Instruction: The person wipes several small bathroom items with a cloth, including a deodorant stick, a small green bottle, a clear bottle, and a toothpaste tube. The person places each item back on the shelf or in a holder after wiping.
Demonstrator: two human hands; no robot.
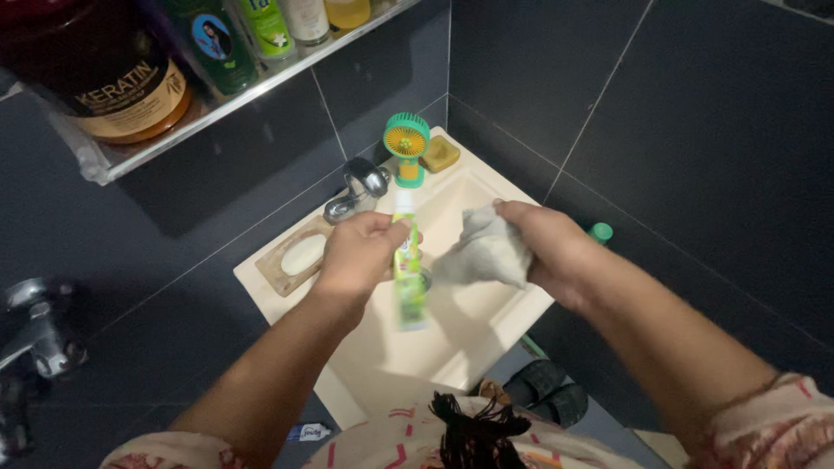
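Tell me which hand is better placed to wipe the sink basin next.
Probably the right hand: it already grips the grey cloth just above the sink. The left hand is occupied with the green tube.

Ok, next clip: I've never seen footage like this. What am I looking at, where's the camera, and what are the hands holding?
There is no machine here, only a person's two bare hands. The single picture comes from a camera worn on the person's head, looking down over a cream washbasin set in a dark-tiled corner. The left hand holds a slim green and white tube upright over the basin. The right hand grips a bunched pale cloth beside it. On the basin's rim lie a white soap in a dish, a chrome tap, a small green and yellow fan and a yellow sponge. A shelf of bottles hangs above.
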